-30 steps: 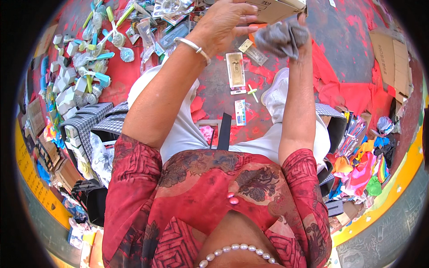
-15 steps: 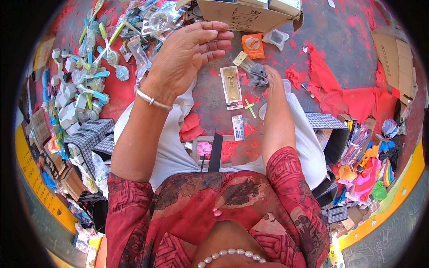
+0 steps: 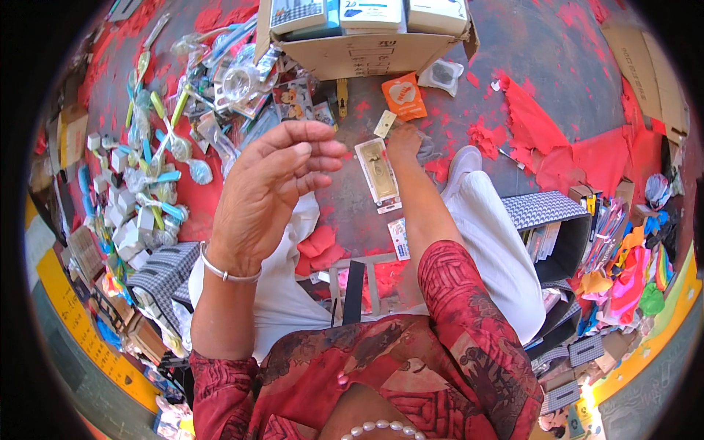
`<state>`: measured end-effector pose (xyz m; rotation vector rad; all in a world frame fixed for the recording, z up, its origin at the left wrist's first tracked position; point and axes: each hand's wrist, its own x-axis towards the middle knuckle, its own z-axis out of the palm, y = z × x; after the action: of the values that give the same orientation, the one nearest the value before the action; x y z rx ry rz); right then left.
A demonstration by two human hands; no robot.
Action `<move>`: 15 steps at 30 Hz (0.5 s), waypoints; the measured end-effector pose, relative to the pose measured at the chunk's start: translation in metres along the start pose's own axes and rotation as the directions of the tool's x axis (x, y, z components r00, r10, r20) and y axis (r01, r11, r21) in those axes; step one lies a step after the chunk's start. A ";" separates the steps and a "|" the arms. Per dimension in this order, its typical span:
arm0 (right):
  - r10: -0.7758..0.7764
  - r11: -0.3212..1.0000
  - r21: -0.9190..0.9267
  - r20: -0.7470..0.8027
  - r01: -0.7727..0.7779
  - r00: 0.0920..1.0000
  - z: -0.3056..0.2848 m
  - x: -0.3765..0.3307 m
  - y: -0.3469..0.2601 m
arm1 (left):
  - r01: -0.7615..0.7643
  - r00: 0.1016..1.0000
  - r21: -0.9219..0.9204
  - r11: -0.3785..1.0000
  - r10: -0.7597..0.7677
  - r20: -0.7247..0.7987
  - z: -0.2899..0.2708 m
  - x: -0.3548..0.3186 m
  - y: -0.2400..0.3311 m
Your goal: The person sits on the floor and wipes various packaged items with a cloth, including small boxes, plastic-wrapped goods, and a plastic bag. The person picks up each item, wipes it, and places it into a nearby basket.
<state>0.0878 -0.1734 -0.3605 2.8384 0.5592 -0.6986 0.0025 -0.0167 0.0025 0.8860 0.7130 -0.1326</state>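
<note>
My left hand (image 3: 275,172) is raised over the floor with its fingers stretched and nothing in it. A bangle circles that wrist. My right hand (image 3: 405,143) reaches down and curls over a clear packet with dark grey contents (image 3: 430,145). The packet's small cream card (image 3: 384,124) sticks out beyond the fingers; the fingertips are hidden under the hand. Close to that arm lies a gold-coloured item in a carded blister pack (image 3: 378,172), and nearer me a small white and blue card pack (image 3: 400,238). Beyond the right hand is an orange packet (image 3: 403,97).
A cardboard box (image 3: 359,57) of boxed goods stands ahead. Heaped packaged brushes and small white boxes (image 3: 125,213) spread at left. A clear pouch (image 3: 441,75) with a dark round item lies beyond the orange packet. Torn red sheeting (image 3: 524,110) and a checkered bin (image 3: 546,213) are at right.
My right hand has shifted left across the grey packet toward its card. My left hand has moved slightly lower and left, still open. The green cross-shaped piece is no longer visible.
</note>
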 end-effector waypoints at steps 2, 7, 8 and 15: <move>-0.018 1.000 0.005 0.063 0.018 0.998 0.005 0.003 0.006 | 0.018 1.000 0.010 1.000 -0.017 -0.020 0.001 0.001 -0.001; -0.137 0.991 0.021 0.143 0.135 0.980 -0.016 0.017 0.028 | 0.025 0.999 -0.014 1.000 -0.024 0.034 0.002 -0.001 -0.002; -0.183 0.983 0.032 0.193 0.180 0.964 -0.021 0.017 0.032 | 0.026 0.999 -0.011 1.000 -0.025 0.039 0.002 -0.001 -0.003; -0.390 0.650 0.751 0.458 -0.113 0.798 -0.088 0.014 0.062 | -0.070 0.996 -0.015 0.997 0.071 0.045 0.006 0.004 -0.005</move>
<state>0.1600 -0.2044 -0.2852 2.9365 0.4474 -2.2238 0.0063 -0.0236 -0.0011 0.8912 0.6388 -0.0847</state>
